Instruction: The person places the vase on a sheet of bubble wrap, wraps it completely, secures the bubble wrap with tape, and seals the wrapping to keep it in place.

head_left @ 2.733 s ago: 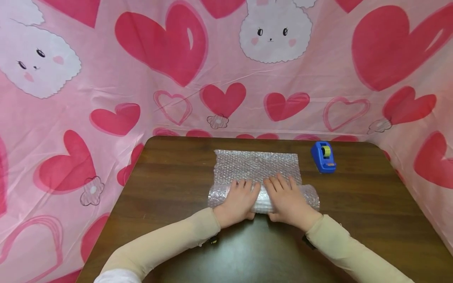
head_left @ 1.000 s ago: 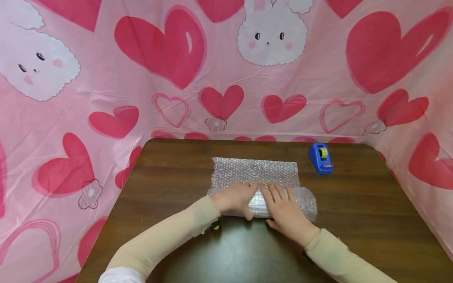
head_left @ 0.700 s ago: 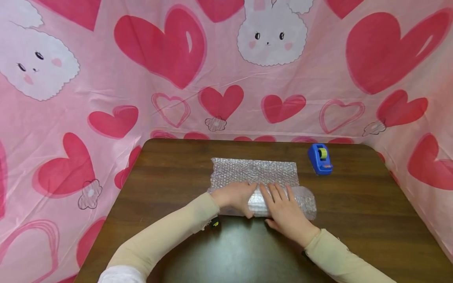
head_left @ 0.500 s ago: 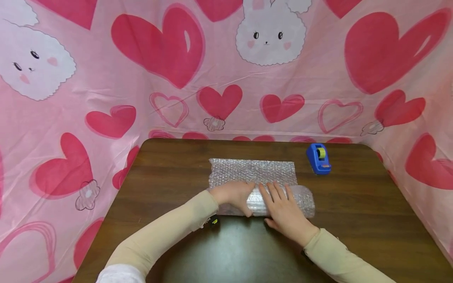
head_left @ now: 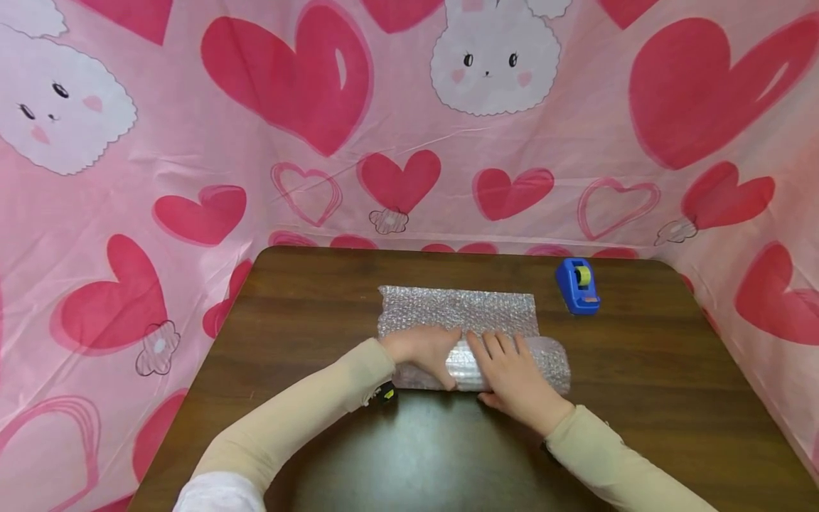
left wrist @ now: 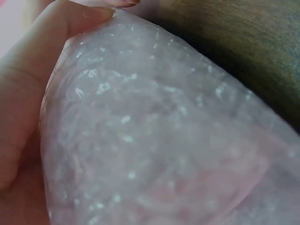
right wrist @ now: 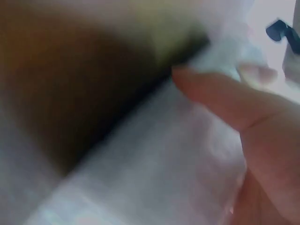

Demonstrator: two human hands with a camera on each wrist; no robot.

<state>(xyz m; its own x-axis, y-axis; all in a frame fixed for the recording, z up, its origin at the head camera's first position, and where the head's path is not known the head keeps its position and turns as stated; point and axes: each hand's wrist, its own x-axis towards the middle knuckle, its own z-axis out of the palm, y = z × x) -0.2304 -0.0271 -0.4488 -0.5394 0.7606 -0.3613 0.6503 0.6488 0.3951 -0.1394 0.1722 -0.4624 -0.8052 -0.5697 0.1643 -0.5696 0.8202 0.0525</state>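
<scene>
A sheet of clear bubble wrap (head_left: 457,307) lies on the table, its far part flat and its near part a thick roll (head_left: 466,366). My left hand (head_left: 424,350) holds the roll's left half, thumb on the near side and fingers over the far side. My right hand (head_left: 517,380) grips the roll right of the middle, fingers over the top and thumb low in front. In the left wrist view the bubble wrap (left wrist: 154,117) fills most of the picture beside my thumb. The right wrist view is blurred, with my thumb (right wrist: 262,117) against the roll. Whatever is inside the roll is hidden.
A blue tape dispenser (head_left: 578,288) with a yellow-cored roll stands at the back right of the brown wooden table (head_left: 307,299). Pink heart-patterned cloth (head_left: 409,128) hangs behind the table and along both sides.
My left hand has turned from lying spread on top to holding round the roll. The flat part's far edge has come slightly nearer. In the last half second the hands have hardly moved.
</scene>
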